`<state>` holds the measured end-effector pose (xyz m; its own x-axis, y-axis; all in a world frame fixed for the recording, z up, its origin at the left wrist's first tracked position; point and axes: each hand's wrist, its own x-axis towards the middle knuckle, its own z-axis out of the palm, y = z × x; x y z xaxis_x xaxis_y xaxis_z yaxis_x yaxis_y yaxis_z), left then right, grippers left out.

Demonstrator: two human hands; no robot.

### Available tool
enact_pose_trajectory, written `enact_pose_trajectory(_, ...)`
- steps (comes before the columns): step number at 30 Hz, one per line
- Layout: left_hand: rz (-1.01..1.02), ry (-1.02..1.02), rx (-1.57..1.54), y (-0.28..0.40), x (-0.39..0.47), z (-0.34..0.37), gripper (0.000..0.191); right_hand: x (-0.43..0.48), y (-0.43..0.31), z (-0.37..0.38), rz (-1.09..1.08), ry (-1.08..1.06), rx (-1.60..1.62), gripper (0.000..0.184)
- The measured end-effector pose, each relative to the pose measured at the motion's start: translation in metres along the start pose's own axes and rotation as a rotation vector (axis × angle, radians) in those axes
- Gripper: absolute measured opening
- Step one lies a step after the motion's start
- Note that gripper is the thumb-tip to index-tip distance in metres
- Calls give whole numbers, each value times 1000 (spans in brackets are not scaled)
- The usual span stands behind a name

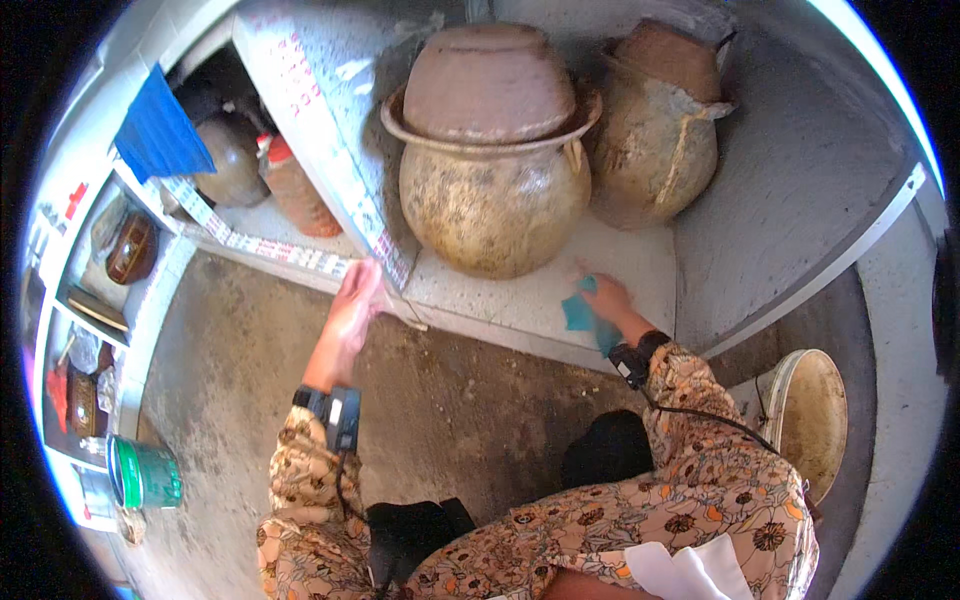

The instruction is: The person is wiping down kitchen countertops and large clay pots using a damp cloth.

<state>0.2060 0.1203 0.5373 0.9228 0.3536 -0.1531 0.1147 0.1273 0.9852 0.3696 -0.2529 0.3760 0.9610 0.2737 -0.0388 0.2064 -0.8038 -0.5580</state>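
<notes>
My right hand [609, 300] holds a teal cloth [581, 313] on the pale shelf floor [480, 304], in front of the jars. The edge of a tiled partition [330, 150] ends beside my left hand [358, 289], whose fingers lie at its lower corner; whether that hand grips anything is unclear. A large glazed earthenware jar [495, 202] stands in the compartment, covered by an upturned brown clay bowl [487, 86]. Behind it at the right is a second jar [652, 157], cracked or patched with a pale seam, also topped by a clay cover [667, 60].
A white bucket [810, 427] lies tilted at the right and a green bucket [146, 472] stands at the left. The neighbouring compartment holds a dark jar [232, 161] and a red-capped plastic container [300, 191], with a blue cloth [161, 127] hanging nearby. Concrete floor [465, 420] lies below.
</notes>
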Motion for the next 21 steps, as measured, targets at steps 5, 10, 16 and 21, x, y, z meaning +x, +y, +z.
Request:
enact_pose_trajectory(5,309,28,200,43,46,42,86,4,-67,-33,-88,365,497,61)
enact_pose_trajectory(10,319,-129,198,46,52,82,94,-22,-129,-86,-273,419,625,62)
enact_pose_trajectory(16,505,93,349,15,82,89,101,-9,-133,-67,-409,535,389,74)
enact_pose_trajectory(21,448,196,469,16,77,96,97,-4,-129,-64,-434,572,360,75)
